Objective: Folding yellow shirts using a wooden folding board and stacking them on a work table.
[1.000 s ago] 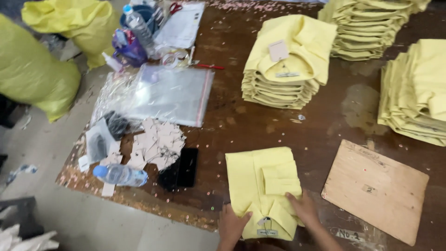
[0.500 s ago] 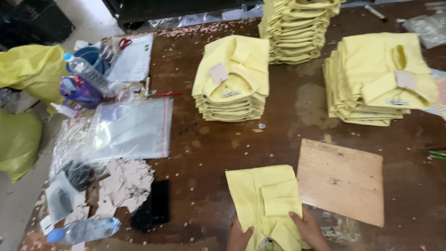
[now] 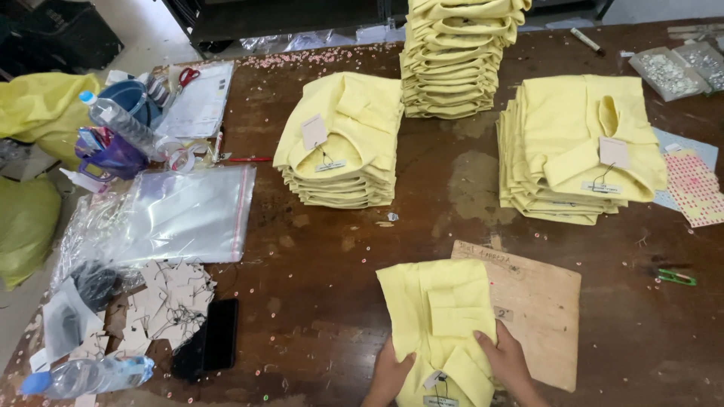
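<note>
A folded yellow shirt (image 3: 437, 316) lies on the brown table at the near edge, collar toward me, with a small tag by the collar. My left hand (image 3: 391, 374) grips its left side near the bottom. My right hand (image 3: 504, 359) presses on its right side. The shirt partly overlaps a brown cardboard sheet (image 3: 539, 309) on its right.
Stacks of folded yellow shirts stand at centre (image 3: 339, 151), back centre (image 3: 452, 60) and right (image 3: 577, 151). Clear plastic bags (image 3: 188, 215), a heap of paper tags (image 3: 166, 301), a black phone (image 3: 219, 332) and water bottles (image 3: 83, 375) lie left. Green snips (image 3: 676, 277) lie right.
The view has tilted up and shifted, so more of the far table shows. Both hands stay on the folded shirt, which now rests partly against the cardboard sheet.
</note>
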